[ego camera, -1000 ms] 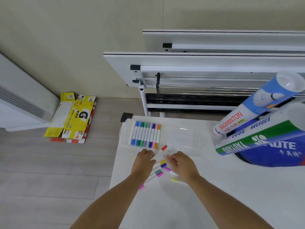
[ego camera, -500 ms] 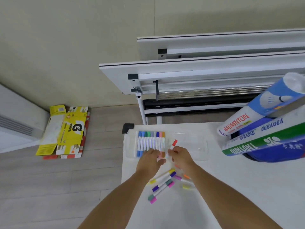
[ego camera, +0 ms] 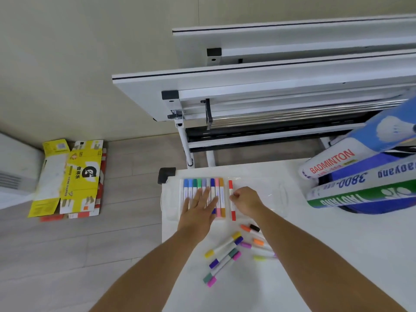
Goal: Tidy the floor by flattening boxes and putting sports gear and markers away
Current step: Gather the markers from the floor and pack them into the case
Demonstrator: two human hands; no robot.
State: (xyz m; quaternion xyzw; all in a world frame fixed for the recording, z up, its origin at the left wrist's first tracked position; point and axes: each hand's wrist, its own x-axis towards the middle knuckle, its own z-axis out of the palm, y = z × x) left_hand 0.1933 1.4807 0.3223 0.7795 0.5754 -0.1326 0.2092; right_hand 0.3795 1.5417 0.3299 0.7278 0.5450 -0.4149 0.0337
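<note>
A clear plastic marker case lies open on the white table. A row of several markers fills its left side. My left hand lies flat on that row, fingers spread. My right hand pinches a red marker that lies in the case just right of the row. Several loose markers are scattered on the table near my forearms. Flattened yellow boxes lie on the floor at the left.
Badminton shuttle tubes stick out of a blue bag at the table's right. Folded white tables stand against the wall behind. A white appliance sits at the far left on the wood floor.
My right hand carried the red marker up from the loose pile and laid it in the case beside the row. My left hand moved onto the row and spread flat.
</note>
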